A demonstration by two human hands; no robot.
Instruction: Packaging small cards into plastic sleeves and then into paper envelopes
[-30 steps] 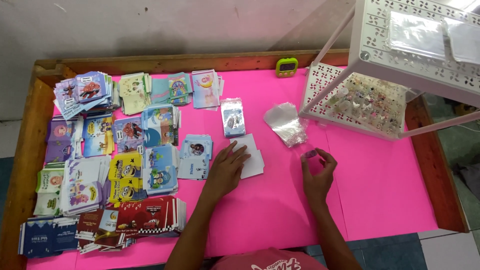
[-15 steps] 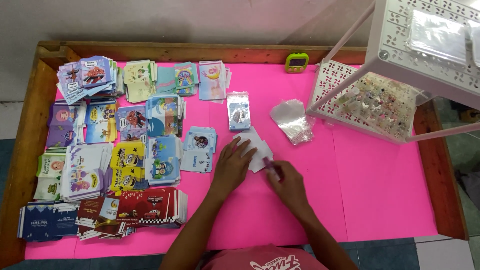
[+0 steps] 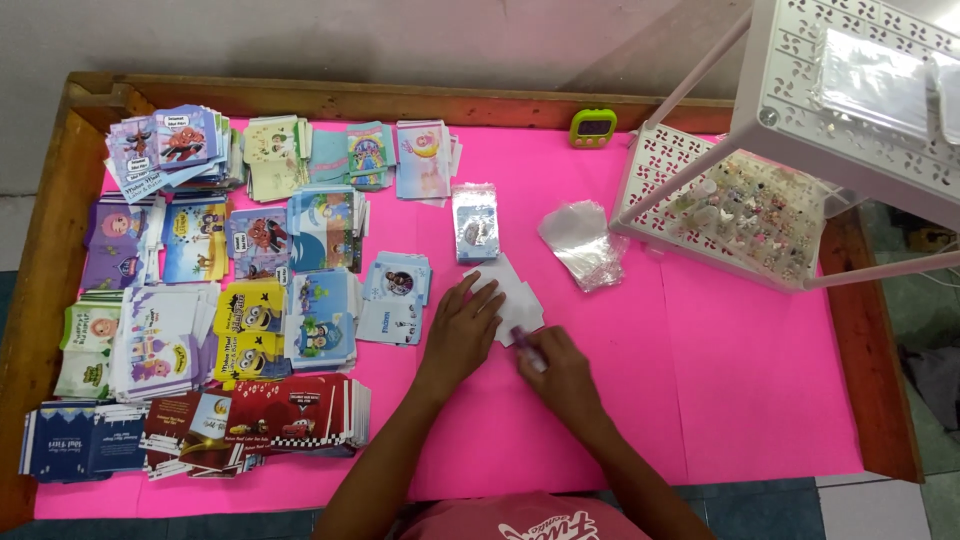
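White paper card (image 3: 510,290) flat on pink sheet (image 3: 620,380), left hand (image 3: 462,335) spread pressing it, right hand (image 3: 560,368) curled around small purple object (image 3: 522,337)

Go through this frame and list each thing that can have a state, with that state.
left hand: flat, pressing on the white card
right hand: closed on a small purple item at the card's edge
white card: lying flat, partly covered
bagged card pack: lying flat, untouched
clear plastic bags: loose crumpled pile
card stacks: sorted, fanned piles
green timer: display unreadable
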